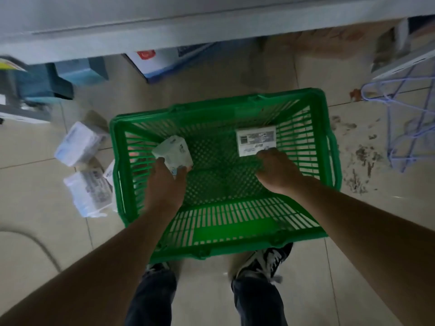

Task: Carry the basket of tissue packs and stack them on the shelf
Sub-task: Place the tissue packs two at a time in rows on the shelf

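Note:
A green plastic basket (235,231) stands on the tiled floor in front of my feet. Inside it, my left hand (164,184) grips a white tissue pack (173,150) near the left wall. My right hand (277,170) reaches down with bent fingers onto the near edge of a second white tissue pack (256,140), label side up, lying flat at the basket's far right. The grey shelf (164,27) runs across the top of the view, beyond the basket.
Three white tissue packs lie on the floor left of the basket, including a far tissue pack (77,147) and a near tissue pack (90,194). Blue boxes (58,81) sit under the shelf. A purple wire rack (404,123) stands at right. Floor stains spread right of the basket.

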`<action>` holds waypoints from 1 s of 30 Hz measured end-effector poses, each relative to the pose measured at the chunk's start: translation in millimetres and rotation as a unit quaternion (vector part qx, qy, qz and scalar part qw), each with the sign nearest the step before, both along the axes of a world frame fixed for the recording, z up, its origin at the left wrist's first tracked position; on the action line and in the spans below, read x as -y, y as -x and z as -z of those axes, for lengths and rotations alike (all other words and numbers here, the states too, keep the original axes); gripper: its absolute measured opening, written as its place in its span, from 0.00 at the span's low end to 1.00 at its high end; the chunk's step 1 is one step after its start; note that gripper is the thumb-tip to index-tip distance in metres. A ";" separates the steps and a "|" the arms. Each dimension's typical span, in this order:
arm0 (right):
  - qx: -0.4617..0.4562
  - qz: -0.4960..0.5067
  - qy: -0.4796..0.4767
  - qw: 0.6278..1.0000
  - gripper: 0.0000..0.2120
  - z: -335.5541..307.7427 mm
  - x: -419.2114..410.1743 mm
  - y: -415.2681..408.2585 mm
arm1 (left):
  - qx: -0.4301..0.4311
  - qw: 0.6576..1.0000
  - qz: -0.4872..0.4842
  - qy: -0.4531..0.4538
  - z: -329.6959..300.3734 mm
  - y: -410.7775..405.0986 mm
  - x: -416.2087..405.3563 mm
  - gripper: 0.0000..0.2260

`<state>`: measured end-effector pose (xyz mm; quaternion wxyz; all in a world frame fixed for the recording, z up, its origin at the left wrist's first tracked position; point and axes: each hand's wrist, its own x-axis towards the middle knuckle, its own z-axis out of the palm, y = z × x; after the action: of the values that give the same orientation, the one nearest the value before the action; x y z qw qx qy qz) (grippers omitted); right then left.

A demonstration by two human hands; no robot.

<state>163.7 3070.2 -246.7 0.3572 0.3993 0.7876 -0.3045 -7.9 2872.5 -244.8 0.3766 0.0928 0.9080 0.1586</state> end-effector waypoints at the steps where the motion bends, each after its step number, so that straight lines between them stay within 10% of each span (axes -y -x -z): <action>1: -0.006 -0.019 -0.014 1.000 0.28 8.2 -0.4 2.9 | -0.014 1.000 -0.008 -0.011 8.1 -5.5 4.4 0.25; 22: -0.070 -0.227 -0.234 0.943 0.39 92.9 -22.8 32.1 | -0.035 0.984 -0.159 -0.073 98.5 -22.3 9.2 0.35; 30: -0.037 -0.205 -0.169 0.963 0.37 93.5 -10.9 28.7 | -0.059 0.962 -0.258 -0.072 106.5 -23.2 0.3 0.23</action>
<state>135.0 3081.2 -340.2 0.3102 0.2723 0.9051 -0.1020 15.3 2872.3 -351.2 0.2611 -0.1084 0.9079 0.3095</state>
